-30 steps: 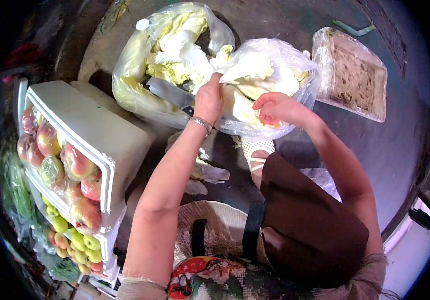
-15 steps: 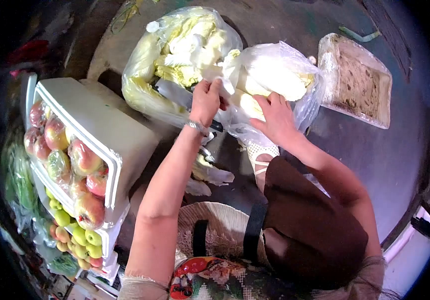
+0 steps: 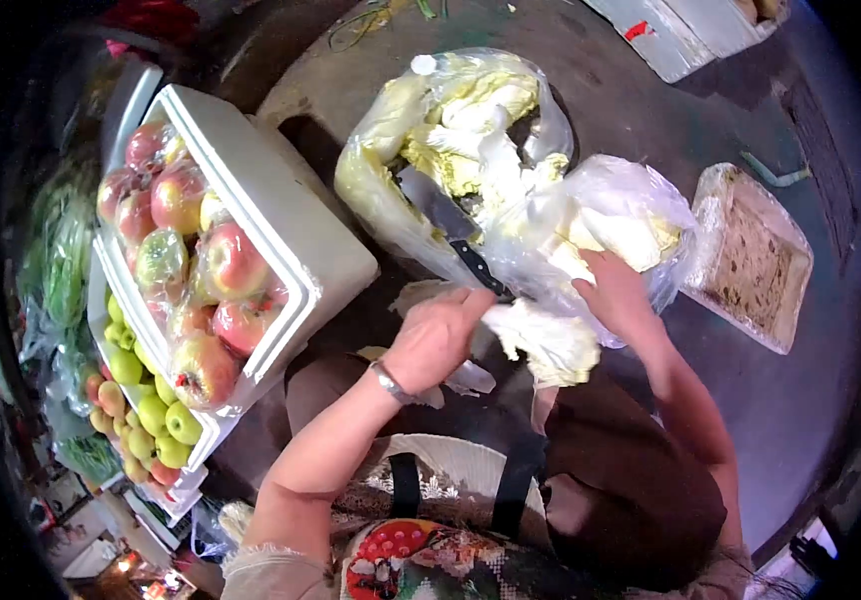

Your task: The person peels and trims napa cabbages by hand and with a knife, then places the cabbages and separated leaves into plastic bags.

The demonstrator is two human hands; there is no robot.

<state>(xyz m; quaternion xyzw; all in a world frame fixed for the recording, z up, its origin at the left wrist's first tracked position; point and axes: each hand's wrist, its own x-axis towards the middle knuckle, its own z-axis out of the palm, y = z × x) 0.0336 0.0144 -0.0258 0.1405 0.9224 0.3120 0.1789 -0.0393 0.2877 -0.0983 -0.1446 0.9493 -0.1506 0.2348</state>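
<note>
My left hand (image 3: 441, 340) is closed, pinching a torn napa cabbage leaf (image 3: 556, 342) that hangs toward the right above my knees. My right hand (image 3: 619, 295) has its curled fingers on a pale napa cabbage (image 3: 611, 215) inside an open clear plastic bag (image 3: 679, 190); the fingertips are partly hidden. To the left, a second plastic bag (image 3: 366, 160) contains loose yellow-white cabbage leaves (image 3: 486, 130). A knife (image 3: 475, 266) with a black handle lies across that bag's near edge, its broad blade pointing away from me.
On the left, a white foam box (image 3: 301, 200) holds wrapped apples (image 3: 236, 260), with green apples (image 3: 153, 415) below it. A dirty white foam tray (image 3: 751, 260) sits at the right. Cabbage scraps (image 3: 471, 378) lie near my legs. A pale box (image 3: 681, 40) stands at the far edge.
My left hand has pulled back toward me and now carries a cabbage leaf. My right hand stays at the cabbage in the bag. The view has shifted, uncovering the knife.
</note>
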